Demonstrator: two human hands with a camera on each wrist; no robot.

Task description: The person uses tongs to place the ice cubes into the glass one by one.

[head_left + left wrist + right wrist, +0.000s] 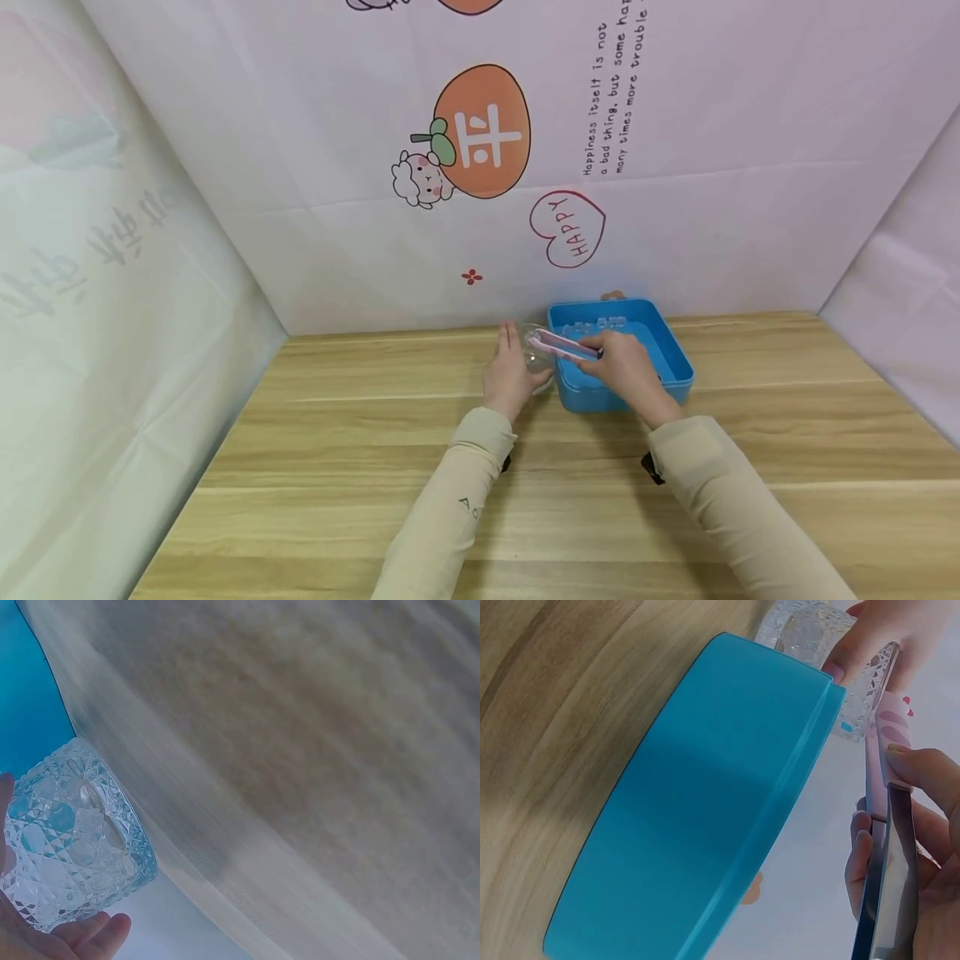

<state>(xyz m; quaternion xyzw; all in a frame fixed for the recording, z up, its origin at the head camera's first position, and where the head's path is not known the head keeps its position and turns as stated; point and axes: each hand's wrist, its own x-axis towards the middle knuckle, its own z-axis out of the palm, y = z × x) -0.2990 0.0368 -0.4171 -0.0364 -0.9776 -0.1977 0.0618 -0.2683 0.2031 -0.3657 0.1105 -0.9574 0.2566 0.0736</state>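
My left hand (510, 375) grips a clear cut-glass cup (536, 362), thumb on the near side and fingers round the far side. The left wrist view shows its diamond-patterned wall (71, 855) with clear cube-like pieces inside. My right hand (627, 367) holds pink-and-metal tongs (558, 352), thumb on one arm and fingers on the other. The tongs' tips reach over the cup's mouth, a clear piece at them in the head view. A blue box (626, 400) stands right beside the cup, below my right hand, with several clear cubes (611, 322) along its far side.
The wooden table (360, 467) ends at a white printed cloth backdrop (337, 250) close behind the cup and box. More white cloth hangs at the left (90, 350) and right (915, 317) of the table.
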